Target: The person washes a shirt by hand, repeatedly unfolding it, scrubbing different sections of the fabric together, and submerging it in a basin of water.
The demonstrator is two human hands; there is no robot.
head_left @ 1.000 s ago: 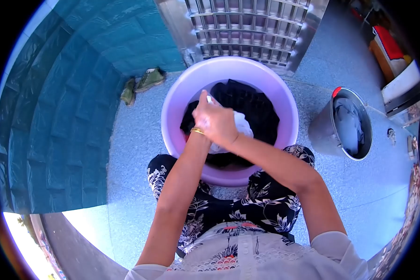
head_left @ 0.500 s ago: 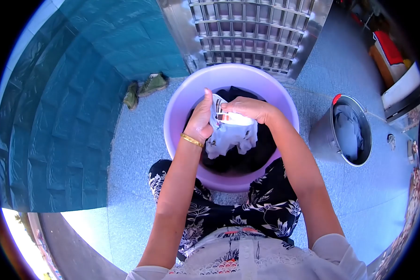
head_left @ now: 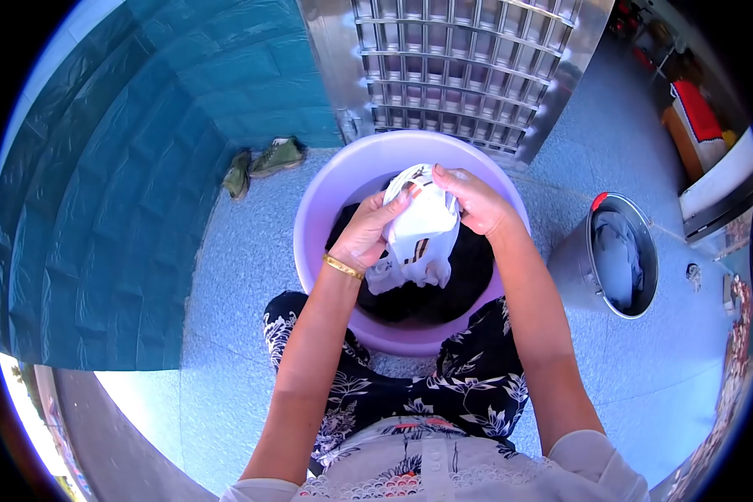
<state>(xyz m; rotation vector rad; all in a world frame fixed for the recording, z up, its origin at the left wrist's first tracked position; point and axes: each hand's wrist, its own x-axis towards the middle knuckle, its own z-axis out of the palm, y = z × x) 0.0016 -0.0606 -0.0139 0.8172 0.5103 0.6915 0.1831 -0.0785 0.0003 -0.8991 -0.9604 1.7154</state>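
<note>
A white cloth with dark and orange print (head_left: pixel 422 224) is stretched between my two hands above a lilac basin (head_left: pixel 316 219). My left hand (head_left: pixel 366 234), with a gold bracelet at its wrist, is closed on the cloth's left edge, thumb on top. On the upper right edge, my right hand (head_left: pixel 475 202) grips it between thumb and fingers. The cloth's lower end hangs crumpled over dark fabric (head_left: pixel 468 280) lying inside the basin. What the hidden fingers do behind the cloth cannot be made out.
To the right stands a metal bucket (head_left: pixel 570 263) with grey-blue cloth inside. Green shoes (head_left: pixel 276 157) sit by the teal wall (head_left: pixel 133 209) at the left. A metal barred door (head_left: pixel 460 75) rises behind the basin. My knees flank the basin's near side.
My left thumb has come down over the cloth and my right hand has moved to its upper right edge. The cloth is turned and spread wider. The view has shifted slightly.
</note>
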